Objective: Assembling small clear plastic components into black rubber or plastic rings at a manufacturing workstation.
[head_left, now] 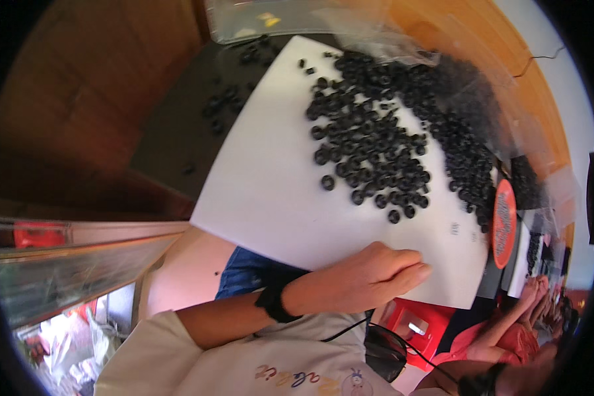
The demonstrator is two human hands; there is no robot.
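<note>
My left hand, a black band round its wrist, is closed over the near edge of a white sheet. Its fingers curl together, and whatever they may hold is hidden. Many small black ring-shaped pieces lie loose on the sheet, beyond the hand. A denser heap of black pieces spreads along the far right, partly under clear plastic film. Low at the right edge is my right hand, also with a black wristband. It is dark and blurred, so its fingers do not show clearly.
A clear plastic tray with yellow bits stands at the far edge. More black pieces lie on the dark surface at left. A red oval label is at right. Beyond it, another person's hands are near a second white sheet.
</note>
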